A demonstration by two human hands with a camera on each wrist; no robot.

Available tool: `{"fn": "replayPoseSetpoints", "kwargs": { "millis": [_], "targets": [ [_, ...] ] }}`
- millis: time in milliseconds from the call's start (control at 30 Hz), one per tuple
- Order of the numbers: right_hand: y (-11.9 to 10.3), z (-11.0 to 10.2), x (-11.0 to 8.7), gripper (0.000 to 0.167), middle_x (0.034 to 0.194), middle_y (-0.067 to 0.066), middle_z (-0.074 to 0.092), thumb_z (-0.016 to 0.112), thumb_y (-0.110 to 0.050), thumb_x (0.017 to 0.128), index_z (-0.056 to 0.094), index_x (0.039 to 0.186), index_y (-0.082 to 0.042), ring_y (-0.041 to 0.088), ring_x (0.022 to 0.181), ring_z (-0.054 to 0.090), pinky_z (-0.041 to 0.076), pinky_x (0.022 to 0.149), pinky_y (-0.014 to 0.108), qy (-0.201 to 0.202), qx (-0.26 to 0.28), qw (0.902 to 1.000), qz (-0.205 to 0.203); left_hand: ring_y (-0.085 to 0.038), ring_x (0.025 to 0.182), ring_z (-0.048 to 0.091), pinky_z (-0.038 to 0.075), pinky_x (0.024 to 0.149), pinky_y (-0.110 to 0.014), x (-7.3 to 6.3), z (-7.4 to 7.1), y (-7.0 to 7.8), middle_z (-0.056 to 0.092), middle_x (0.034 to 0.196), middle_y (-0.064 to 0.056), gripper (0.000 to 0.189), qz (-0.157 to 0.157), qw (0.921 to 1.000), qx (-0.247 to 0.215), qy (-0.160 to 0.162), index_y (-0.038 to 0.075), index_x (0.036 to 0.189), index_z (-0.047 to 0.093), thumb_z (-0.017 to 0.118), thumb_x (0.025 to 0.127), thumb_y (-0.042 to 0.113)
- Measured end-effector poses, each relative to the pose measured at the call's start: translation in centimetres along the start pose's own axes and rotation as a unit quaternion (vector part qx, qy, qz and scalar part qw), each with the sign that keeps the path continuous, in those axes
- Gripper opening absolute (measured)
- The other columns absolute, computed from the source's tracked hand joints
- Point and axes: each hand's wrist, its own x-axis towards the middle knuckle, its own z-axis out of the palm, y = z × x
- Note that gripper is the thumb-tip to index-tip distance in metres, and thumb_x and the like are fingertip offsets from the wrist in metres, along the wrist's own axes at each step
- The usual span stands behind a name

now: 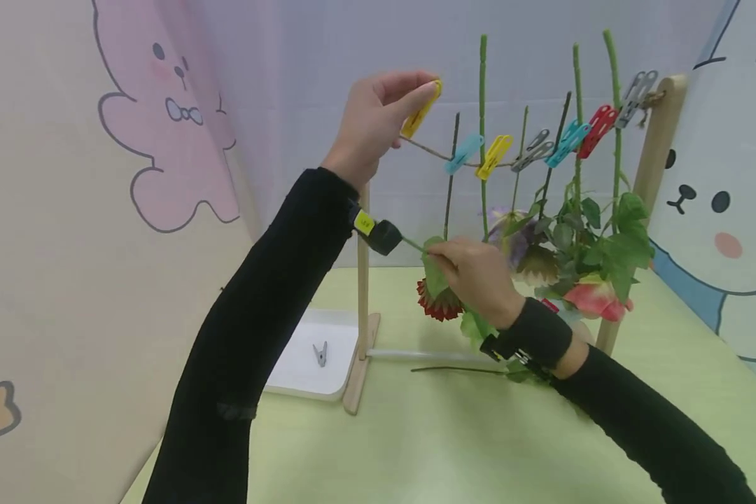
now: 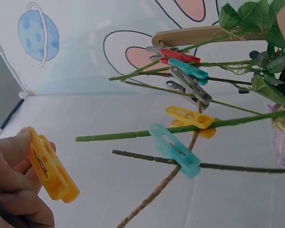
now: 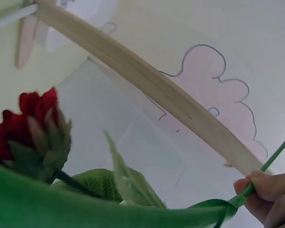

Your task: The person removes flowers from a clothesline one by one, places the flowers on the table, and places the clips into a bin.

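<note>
My left hand (image 1: 378, 119) pinches a yellow clothespin (image 2: 53, 166) at the left part of a twine line (image 1: 430, 150). In the left wrist view this clothespin stands apart from the twine, its jaws toward the lower right. Lower down, my right hand (image 1: 481, 280) pinches a thin green stem (image 3: 278, 154) between thumb and fingertips. Green leaves and a red flower (image 1: 437, 301) hang by that hand. Along the twine, upside-down flowers are clipped by a light blue clothespin (image 1: 465, 152), another yellow clothespin (image 1: 494, 157), and several others in grey, blue and red.
Wooden posts, left (image 1: 363, 294) and right (image 1: 658, 147), hold the twine. A white tray (image 1: 337, 325) with a grey clothespin (image 1: 320, 354) stands at the left post, partly behind my left sleeve. On the table (image 1: 403, 448) lies a dark stem (image 1: 456, 368).
</note>
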Motion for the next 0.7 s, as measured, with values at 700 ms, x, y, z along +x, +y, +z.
{"fn": "replayPoseSetpoints", "kwargs": {
  "millis": [700],
  "targets": [
    [6.9,2.1,-15.2,0.027,0.076,0.007,0.061,0.069,0.013,0.063,0.066,0.085,-0.002,0.013,0.044,0.046,0.033,0.037,0.023,-0.098,-0.162,0.9776,-0.093,-0.004,0.033,0.035,0.033,0.037,-0.015,-19.0,-9.1,-15.2,0.064,0.113,-0.009,0.032,-0.052,0.9555,0.174,0.232,0.012,0.116,0.064,0.066,0.085,0.018]
  ]
}}
